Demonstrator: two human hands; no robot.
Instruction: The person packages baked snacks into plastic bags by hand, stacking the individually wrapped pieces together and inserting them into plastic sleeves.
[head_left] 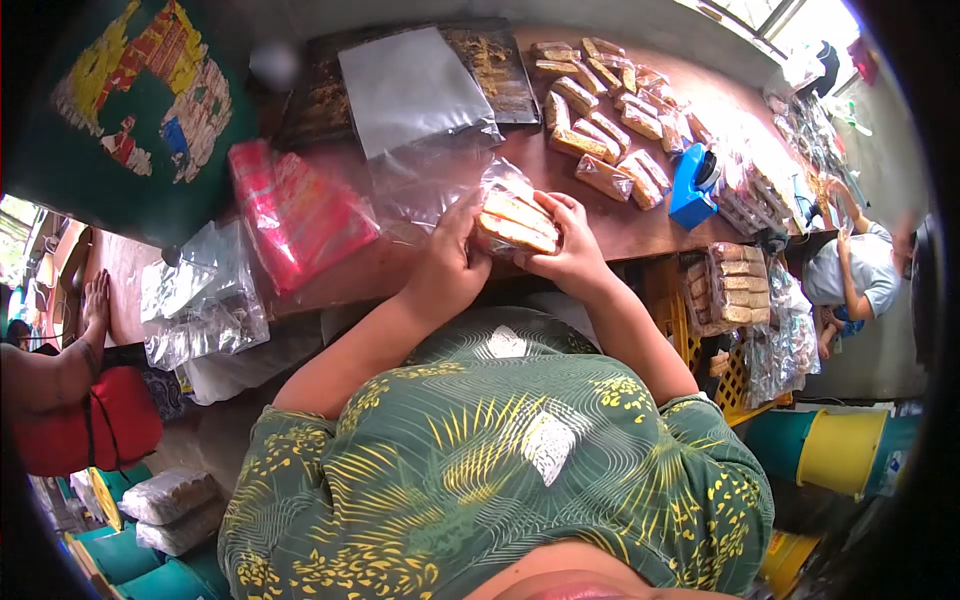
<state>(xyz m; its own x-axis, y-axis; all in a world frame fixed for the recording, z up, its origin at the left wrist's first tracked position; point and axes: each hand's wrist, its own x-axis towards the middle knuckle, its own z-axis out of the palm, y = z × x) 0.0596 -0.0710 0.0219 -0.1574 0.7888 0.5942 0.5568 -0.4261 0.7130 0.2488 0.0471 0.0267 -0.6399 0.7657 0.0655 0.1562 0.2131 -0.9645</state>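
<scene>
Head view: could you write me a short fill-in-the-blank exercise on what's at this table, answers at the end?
The wrapped packs held between the left hand and the right hand number ____.
The color of the tape dispenser on the table is ____.
The red plastic bag lies nearer to the ____ hand.
The lattice crate beside the person is ____.

Missing words: one; blue; left; yellow

fingers (470, 212) of left hand (452, 250) partly behind packet (518, 222), person (50, 375) cut off at left
</scene>
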